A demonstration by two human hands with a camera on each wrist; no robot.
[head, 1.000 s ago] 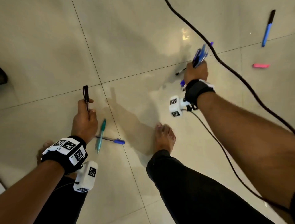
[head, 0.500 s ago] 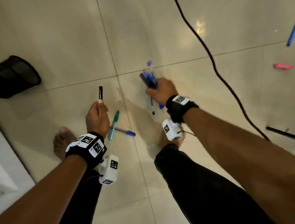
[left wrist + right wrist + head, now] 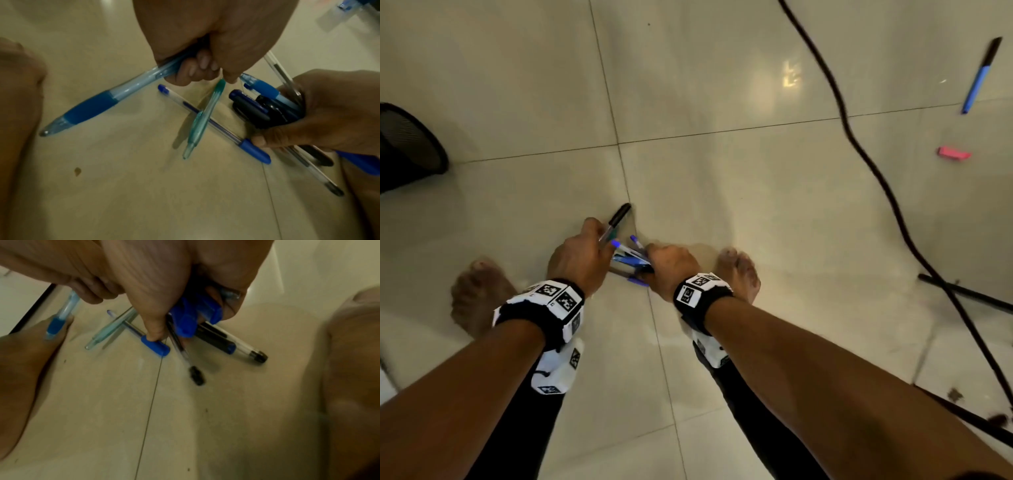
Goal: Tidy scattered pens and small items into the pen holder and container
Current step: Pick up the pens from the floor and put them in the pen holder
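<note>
My left hand [image 3: 201, 69] grips a blue-grip pen [image 3: 92, 105] in its curled fingers, and the pen's dark top [image 3: 619, 216] sticks out past the hand. Its fingertips touch the upper end of a teal pen [image 3: 205, 113], which leans across a blue-capped pen [image 3: 252, 151] lying on the floor tiles. My right hand [image 3: 164, 313] holds a bundle of several blue and black pens [image 3: 195, 316], and its thumb presses on the blue-capped pen [image 3: 156, 345]. The two hands [image 3: 582, 257] [image 3: 671, 267] are nearly touching, low over the floor.
A black mesh pen holder [image 3: 407, 147] lies at the far left. A blue pen [image 3: 979, 78] and a pink item [image 3: 953, 153] lie far right. A black cable [image 3: 876, 178] crosses the tiles on the right. Bare feet [image 3: 479, 294] [image 3: 739, 270] flank the hands.
My right hand has swung left and down with its bundle to meet the left hand at the two crossed pens. The left hand has moved onto the teal pen's end.
</note>
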